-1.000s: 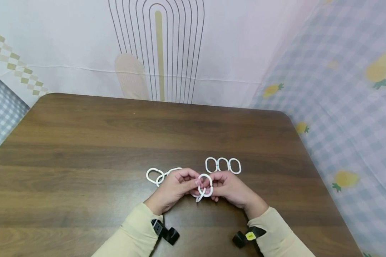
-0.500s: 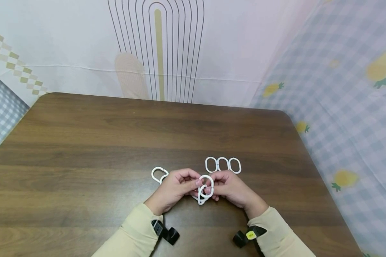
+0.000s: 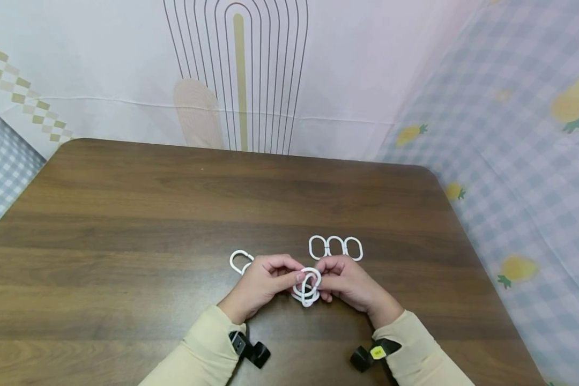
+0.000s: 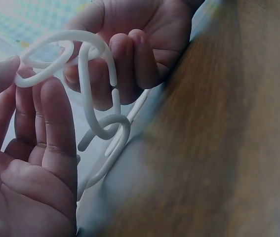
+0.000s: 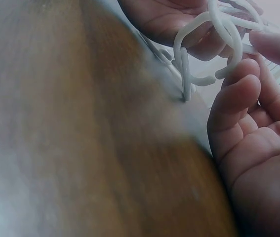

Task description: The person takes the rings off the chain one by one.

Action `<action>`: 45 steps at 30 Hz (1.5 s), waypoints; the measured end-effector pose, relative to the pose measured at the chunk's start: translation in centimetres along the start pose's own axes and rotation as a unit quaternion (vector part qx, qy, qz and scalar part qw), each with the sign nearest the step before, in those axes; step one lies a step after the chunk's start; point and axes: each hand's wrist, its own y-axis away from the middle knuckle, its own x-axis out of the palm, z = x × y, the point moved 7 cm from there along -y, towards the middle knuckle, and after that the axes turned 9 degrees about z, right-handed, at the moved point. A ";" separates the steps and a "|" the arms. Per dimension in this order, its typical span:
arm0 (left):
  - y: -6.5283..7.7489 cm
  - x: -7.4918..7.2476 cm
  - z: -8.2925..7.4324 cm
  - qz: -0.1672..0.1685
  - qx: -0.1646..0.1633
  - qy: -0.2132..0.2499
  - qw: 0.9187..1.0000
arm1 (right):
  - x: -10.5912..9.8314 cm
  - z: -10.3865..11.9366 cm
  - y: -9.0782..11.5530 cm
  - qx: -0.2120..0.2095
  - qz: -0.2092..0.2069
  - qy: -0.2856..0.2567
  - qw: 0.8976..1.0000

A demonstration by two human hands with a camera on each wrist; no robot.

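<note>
In the head view, my left hand and right hand meet over the near part of the table around white plastic chain links. The left thumb and fingertips pinch one side of an upper link in the left wrist view. My right thumb and index finger pinch near its other side. A second link, with a small gap in its side, hangs from it, and a third link loops through that one. Beyond the left hand, an end link of white chain lies on the table, partly hidden by the hand.
Three white links lie side by side on the brown wooden table, just beyond my right hand. A patterned white cloth hangs behind the table, and a blue checked cloth runs along the right.
The chain end at the left has drawn in toward my left hand, showing less of its links. Between my fingers the held links have turned and bunched closer together. Both hands stay nearly in place.
</note>
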 end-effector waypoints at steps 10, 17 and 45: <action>-0.1 -0.1 -0.4 0.007 0.033 -0.024 0.999 | -0.1 0.0 0.1 0.017 -0.009 0.025 1.000; 0.0 -0.4 -0.6 0.006 0.049 -0.027 0.998 | -0.4 -0.2 0.1 0.039 -0.026 0.032 0.998; 0.1 -0.7 -0.9 0.003 0.068 -0.010 0.998 | -0.7 -0.4 0.1 0.057 -0.054 0.007 0.997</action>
